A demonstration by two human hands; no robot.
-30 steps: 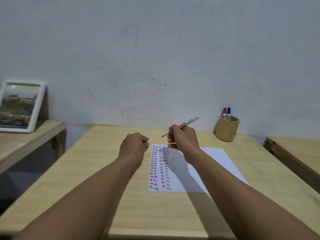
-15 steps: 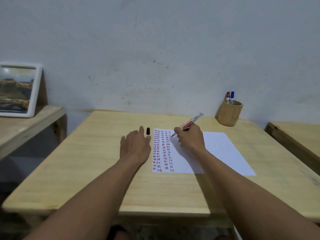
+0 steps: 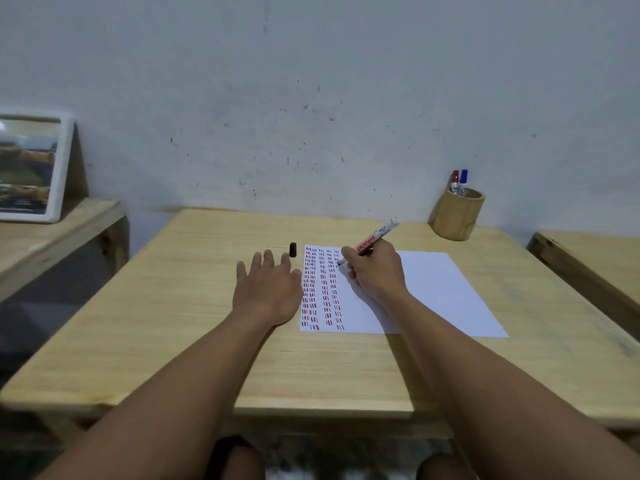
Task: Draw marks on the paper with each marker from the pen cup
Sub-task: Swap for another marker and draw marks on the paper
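A white paper (image 3: 436,289) lies on the wooden table (image 3: 173,306), its left part filled with columns of short red, blue and black marks. My right hand (image 3: 375,271) grips a white marker (image 3: 377,237) with its tip touching the paper near the top of the marks. My left hand (image 3: 268,289) rests flat on the table just left of the paper, fingers spread. The black marker cap (image 3: 293,249) stands on the table beyond my left fingertips. A wooden pen cup (image 3: 457,216) at the back right holds a red-capped and a blue-capped marker (image 3: 459,181).
A framed picture (image 3: 31,164) leans on a lower wooden bench (image 3: 52,230) at the left. Another wooden surface (image 3: 595,251) stands at the right. The wall runs right behind the table.
My left hand set the black cap on the table and opened flat. My right hand lowered the marker from the air until its tip met the paper.
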